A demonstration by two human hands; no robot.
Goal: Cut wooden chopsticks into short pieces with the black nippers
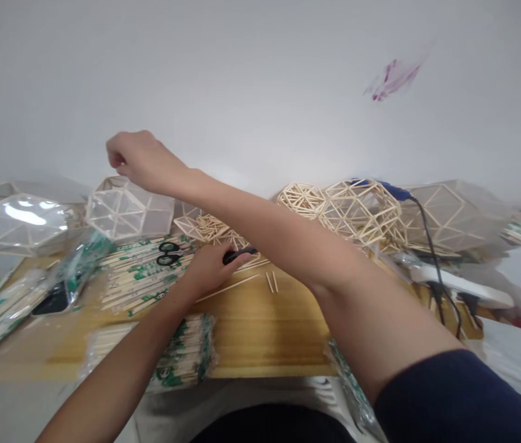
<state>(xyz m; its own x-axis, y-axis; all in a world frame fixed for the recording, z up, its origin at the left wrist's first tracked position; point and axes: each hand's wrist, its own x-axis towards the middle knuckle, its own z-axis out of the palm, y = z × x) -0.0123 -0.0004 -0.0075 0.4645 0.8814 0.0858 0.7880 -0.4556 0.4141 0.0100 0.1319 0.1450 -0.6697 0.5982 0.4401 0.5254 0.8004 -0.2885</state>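
My right hand (138, 160) is raised at the left, with its forearm crossing above the other one. Its fingers are curled closed, and whatever may be in them is hidden. Below it stands a faceted stick frame covered with clear film (124, 212). My left hand (209, 267) rests on the table, closed round a black-handled tool (239, 254) whose far end is hidden behind my right forearm. Beside that hand lie black-handled scissors (168, 253) on a packet of wooden sticks (135, 277). A few loose sticks (272, 282) lie to its right.
Bare stick frames (361, 209) stand against the wall at centre right, with a blue corded tool (393, 189) on top. A white power strip (463, 286) is at right. Film-covered frames (24, 221) stand far left. More stick packets (190, 351) lie along the wooden table's (264, 335) front.
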